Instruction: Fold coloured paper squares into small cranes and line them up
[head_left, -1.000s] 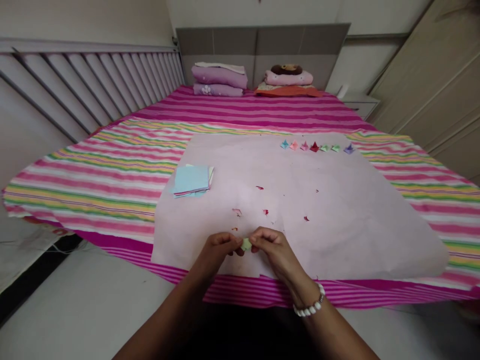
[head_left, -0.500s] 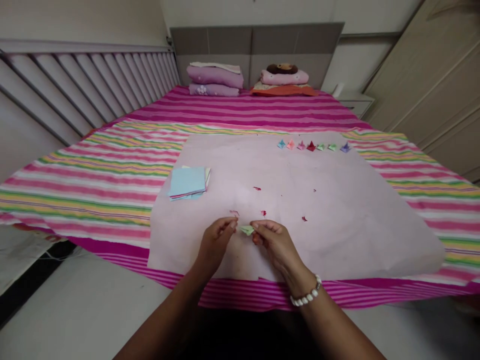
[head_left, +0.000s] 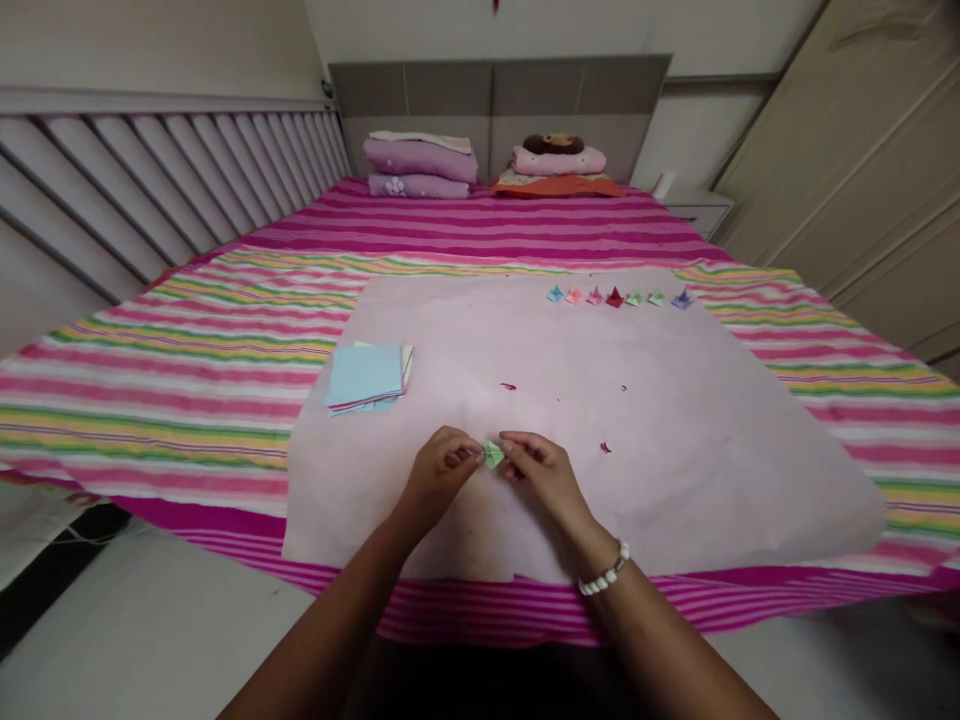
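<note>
A small light-green folded paper piece [head_left: 492,455] is held up between my two hands, low over the white sheet. My left hand [head_left: 442,472] pinches its left edge with thumb and forefinger. On the opposite edge, the thumb and fingers of my right hand [head_left: 541,474] are closed; a white bead bracelet circles that wrist. Farther back on the sheet stands a row of several small folded paper pieces, among them a blue one [head_left: 555,294], a red one [head_left: 615,298] and a purple one [head_left: 682,299].
A stack of square coloured papers [head_left: 366,374], light blue on top, lies left on the white sheet [head_left: 675,430]. Small red marks or scraps [head_left: 605,448] dot the sheet. Beneath is a bed with striped covers [head_left: 187,370]. Folded bedding [head_left: 420,160] is piled near the headboard [head_left: 450,95].
My left hand has come right onto the green paper piece and now pinches it. The piece has turned and looks wider. The whole view has shifted slightly.
</note>
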